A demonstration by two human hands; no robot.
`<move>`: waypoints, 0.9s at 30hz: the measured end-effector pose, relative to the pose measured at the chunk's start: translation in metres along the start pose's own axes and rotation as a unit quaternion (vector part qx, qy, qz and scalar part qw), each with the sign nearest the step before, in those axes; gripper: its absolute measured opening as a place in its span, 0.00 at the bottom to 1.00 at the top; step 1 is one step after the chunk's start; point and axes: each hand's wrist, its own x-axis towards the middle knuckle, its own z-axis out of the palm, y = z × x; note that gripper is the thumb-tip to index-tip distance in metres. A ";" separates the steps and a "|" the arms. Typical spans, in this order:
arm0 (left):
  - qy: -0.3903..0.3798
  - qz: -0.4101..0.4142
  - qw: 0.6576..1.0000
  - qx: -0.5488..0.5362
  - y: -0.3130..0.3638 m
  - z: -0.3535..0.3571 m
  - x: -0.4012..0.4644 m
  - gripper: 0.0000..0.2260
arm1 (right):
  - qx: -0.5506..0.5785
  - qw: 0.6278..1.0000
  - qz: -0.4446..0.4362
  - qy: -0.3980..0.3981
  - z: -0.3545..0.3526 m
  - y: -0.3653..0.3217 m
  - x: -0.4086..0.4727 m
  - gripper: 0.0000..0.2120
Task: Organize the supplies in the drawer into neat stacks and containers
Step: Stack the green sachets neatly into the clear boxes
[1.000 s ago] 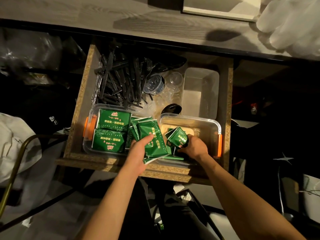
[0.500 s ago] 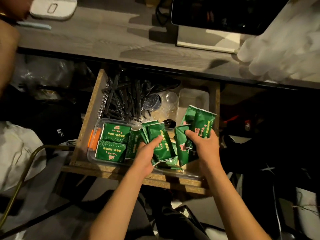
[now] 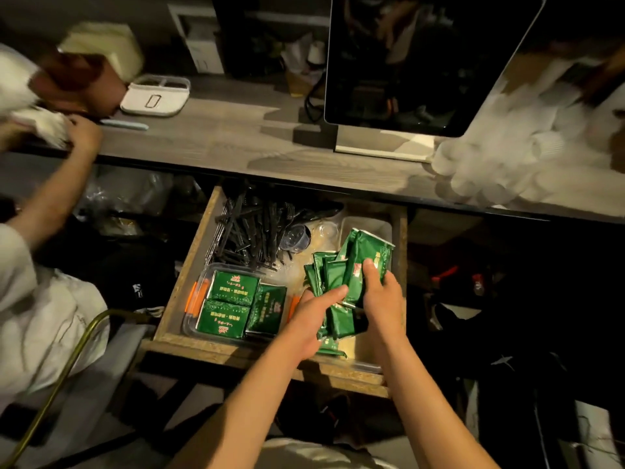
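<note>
- The drawer (image 3: pixel 176 299) stands open at lower centre of the frame, under the bench (image 3: pixel 236 143).
- The right hand (image 3: pixel 380 292) grips a fan of green packets (image 3: pixel 367 262), thumb across the front one, held above the drawer's right side.
- The left hand (image 3: pixel 311 319) has its fingers curled round the lower ends of the same bunch from the left.
- A clear tub (image 3: pixel 199 282) with orange clips sits in the drawer's front left; more packets (image 3: pixel 233 289) lie flat in it, in rows.
- Black cutlery (image 3: pixel 250 231) is heaped in the drawer's back left, and small clear cups (image 3: pixel 297 236) lie just right of it.
- A pale tray (image 3: pixel 372 223) sits at back right, partly hidden by the held packets.
- On the bench: a dark screen (image 3: pixel 422 55) at upper centre-right, a white box (image 3: pixel 155 96) at upper left.
- Another person's hand (image 3: pixel 83 132) rests at the bench's left edge.
</note>
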 end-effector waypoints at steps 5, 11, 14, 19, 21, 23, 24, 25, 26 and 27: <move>-0.020 0.003 0.999 -0.029 0.004 0.003 0.004 0.52 | 0.067 0.996 0.021 -0.063 -0.019 -0.024 -0.001 0.17; -0.023 0.009 0.998 0.059 0.015 0.008 -0.013 0.42 | 0.140 0.986 0.020 -0.085 -0.032 -0.034 -0.005 0.09; -0.022 -0.008 0.992 0.123 0.020 0.003 -0.017 0.32 | 0.152 0.979 0.042 -0.132 -0.035 -0.039 -0.005 0.10; -0.058 -0.010 0.987 0.152 0.016 -0.001 -0.014 0.41 | 0.207 0.975 0.073 -0.037 -0.025 -0.036 -0.004 0.11; -0.039 -0.015 0.989 0.144 0.019 -0.001 -0.018 0.32 | 0.226 0.972 0.057 0.019 -0.019 -0.032 -0.002 0.13; -0.041 -0.015 0.993 0.111 0.019 -0.003 -0.021 0.23 | 0.257 0.965 0.034 0.048 -0.016 -0.031 -0.002 0.13; -0.038 -0.014 0.995 0.093 0.018 -0.005 -0.021 0.23 | 0.278 0.958 0.012 0.066 -0.017 -0.033 -0.002 0.09; -0.030 -0.011 0.997 0.076 0.019 -0.006 -0.021 0.27 | 0.301 0.950 -0.014 0.087 -0.020 -0.035 0.000 0.05; -0.019 -0.006 0.998 0.062 0.019 -0.009 -0.018 0.34 | 0.317 0.942 -0.042 0.104 -0.024 -0.040 0.001 0.03; -0.008 -0.010 0.999 0.044 0.019 -0.014 -0.011 0.39 | 0.330 0.936 -0.062 0.107 -0.030 -0.044 0.005 0.03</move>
